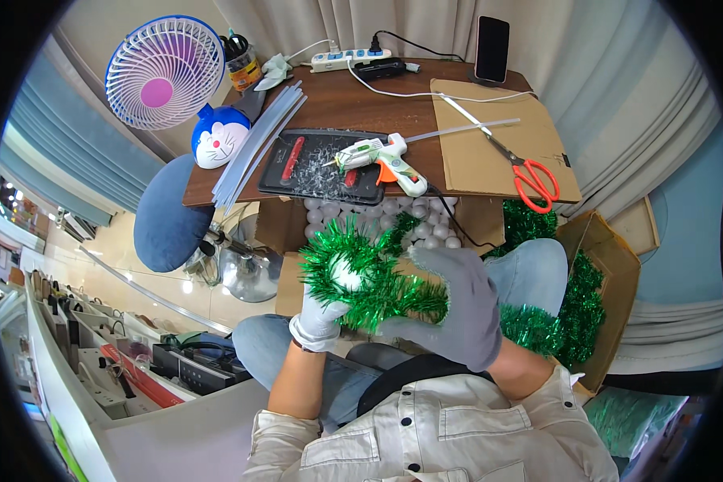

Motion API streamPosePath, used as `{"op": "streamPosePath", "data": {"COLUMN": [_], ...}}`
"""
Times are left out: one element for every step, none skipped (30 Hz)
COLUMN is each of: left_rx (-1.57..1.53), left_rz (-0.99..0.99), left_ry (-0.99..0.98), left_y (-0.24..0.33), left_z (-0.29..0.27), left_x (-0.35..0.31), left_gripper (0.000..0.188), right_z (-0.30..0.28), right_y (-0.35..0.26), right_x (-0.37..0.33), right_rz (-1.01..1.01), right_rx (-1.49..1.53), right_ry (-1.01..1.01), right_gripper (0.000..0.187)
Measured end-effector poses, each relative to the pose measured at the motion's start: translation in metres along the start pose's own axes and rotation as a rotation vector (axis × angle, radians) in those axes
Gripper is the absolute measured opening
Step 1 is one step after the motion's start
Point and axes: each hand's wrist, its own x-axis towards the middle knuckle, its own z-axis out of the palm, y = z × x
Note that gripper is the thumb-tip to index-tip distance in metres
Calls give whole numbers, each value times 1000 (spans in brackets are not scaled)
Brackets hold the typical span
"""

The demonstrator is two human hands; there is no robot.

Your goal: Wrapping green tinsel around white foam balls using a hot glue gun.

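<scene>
My left hand [319, 318], in a white glove, is closed around a white ball [346, 274] from below and the left. Green tinsel garland [377, 299] wraps part of the ball, leaving a white patch bare. My right hand [463, 304], in a grey glove, curves around the garland just right of the ball, with its thumb toward me. Its palm side is partly hidden. Just beyond my hands, an open cardboard box [279, 226] holds many small white balls [438, 231].
A white glue gun [394, 165] lies on a black tray [285, 186] on the table. Clear glue sticks [257, 145] lie left; orange-handled scissors [536, 183] rest on cardboard [466, 165] at right. A blue-and-white fan [165, 72] stands far left. More tinsel fills a carton [618, 301] at my right.
</scene>
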Motion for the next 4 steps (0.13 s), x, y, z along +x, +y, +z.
{"op": "streamPosePath", "data": {"left_rx": [2,36,38,39], "left_rz": [-39,-47,-19,11], "left_ry": [3,-5,-13,-31], "left_y": [0,0,-1,-1], "left_z": [-1,-1,0,1], "left_x": [1,1,1,0], "left_gripper": [51,47,46,46], "right_z": [1,2,4,4], "right_y": [2,4,6,7], "right_x": [-1,-3,-4,-6], "right_rz": [0,75,150,151], "right_rx": [-3,81,165,164], "right_ry": [-4,-157,-307,-308], "right_gripper": [69,69,69,69]}}
